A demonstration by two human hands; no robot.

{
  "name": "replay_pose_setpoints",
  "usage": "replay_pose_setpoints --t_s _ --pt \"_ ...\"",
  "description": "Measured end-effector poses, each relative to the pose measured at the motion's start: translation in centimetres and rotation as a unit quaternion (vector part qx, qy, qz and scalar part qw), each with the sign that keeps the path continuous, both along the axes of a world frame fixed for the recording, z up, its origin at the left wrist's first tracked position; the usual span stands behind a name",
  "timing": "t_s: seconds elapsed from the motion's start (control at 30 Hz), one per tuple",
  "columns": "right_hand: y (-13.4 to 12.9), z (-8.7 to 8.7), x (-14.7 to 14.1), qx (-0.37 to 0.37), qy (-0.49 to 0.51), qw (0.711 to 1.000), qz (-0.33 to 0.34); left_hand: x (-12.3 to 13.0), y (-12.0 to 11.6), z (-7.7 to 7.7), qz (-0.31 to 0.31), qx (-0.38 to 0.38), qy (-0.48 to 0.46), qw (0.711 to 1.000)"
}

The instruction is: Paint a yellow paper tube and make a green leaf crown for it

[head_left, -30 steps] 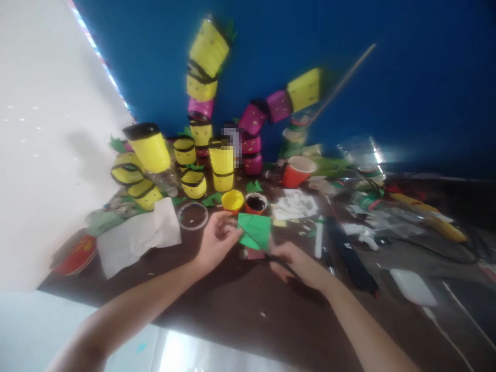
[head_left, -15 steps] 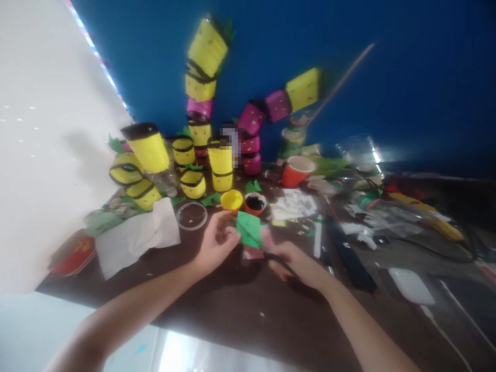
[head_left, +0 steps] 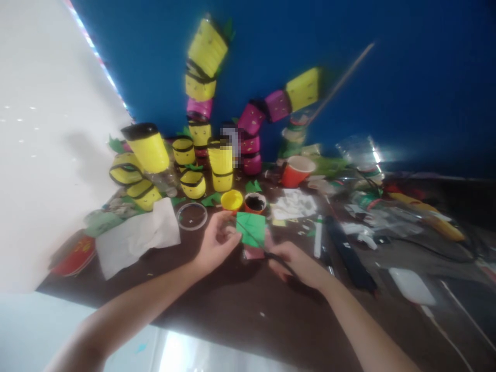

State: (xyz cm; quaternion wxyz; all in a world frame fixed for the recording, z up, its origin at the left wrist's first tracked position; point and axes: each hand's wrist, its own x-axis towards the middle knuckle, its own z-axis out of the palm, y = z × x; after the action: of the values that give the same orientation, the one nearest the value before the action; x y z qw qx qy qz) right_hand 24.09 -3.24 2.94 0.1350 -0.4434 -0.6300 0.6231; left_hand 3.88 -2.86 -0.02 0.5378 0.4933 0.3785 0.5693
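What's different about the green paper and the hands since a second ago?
The green paper looks slightly narrower, its right edge now further left. Nothing was picked up or let go: the left hand still holds the paper, and the right hand the dark tool. The red cup stayed put.

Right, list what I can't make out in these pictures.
In the head view:
Pink piece: partly hidden by the green paper.
Dark tool in the right hand: too blurred to tell which kind.
Red cup: inside bottom hidden by its near wall.
Red packet: gold marks blurred.
Left arm: cut off by the bottom edge.
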Motion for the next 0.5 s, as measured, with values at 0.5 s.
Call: replay_pose_setpoints --t_s 0.5 --pt "0.02 -0.39 0.16 0.029 0.008 0.999 0.012 0.19 -0.11 -0.05 -0.063 -0.029 -0.039 0.997"
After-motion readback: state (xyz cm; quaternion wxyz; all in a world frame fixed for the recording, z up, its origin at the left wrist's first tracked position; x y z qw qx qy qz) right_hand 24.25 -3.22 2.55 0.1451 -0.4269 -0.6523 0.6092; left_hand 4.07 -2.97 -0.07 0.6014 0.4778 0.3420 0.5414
